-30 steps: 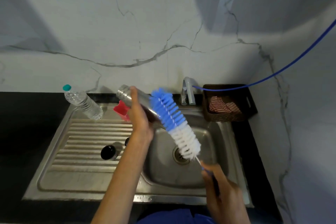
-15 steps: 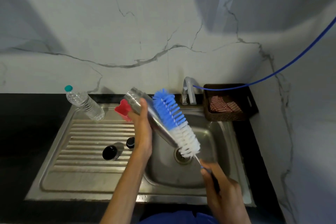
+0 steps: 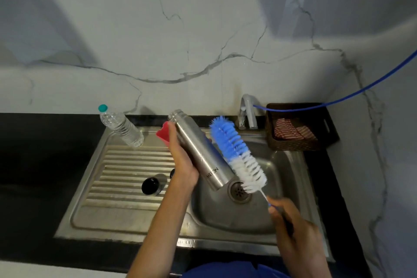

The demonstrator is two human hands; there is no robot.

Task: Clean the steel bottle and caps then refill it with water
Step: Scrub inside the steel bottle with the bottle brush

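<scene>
Left hand (image 3: pixel 182 160) wrapped round smooth steel bottle (image 3: pixel 199 150), tilted over sink (image 3: pixel 293 165) basin, open mouth toward back edge. Right hand (image 3: pixel 293 232) clamped on thin handle of bottle brush (image 3: pixel 237 153) (blue and white bristles, just beside bottle). Black round caps (image 3: pixel 150 185) on ribbed drainboard; clear plastic bottle (image 3: pixel 120 126) at back-left corner. Open room above drain (image 3: pixel 239 191).

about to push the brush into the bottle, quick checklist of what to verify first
1. Left hand grips steel bottle: ok.
2. Right hand holds bottle brush by its handle: ok.
3. Bottle mouth uncapped: ok; black cap lies on the drainboard.
4. Brush tip lined up with the mouth: not ok, it lies alongside the body.
5. Bottle held over the sink: ok.
6. Tap running: cannot tell.
</scene>
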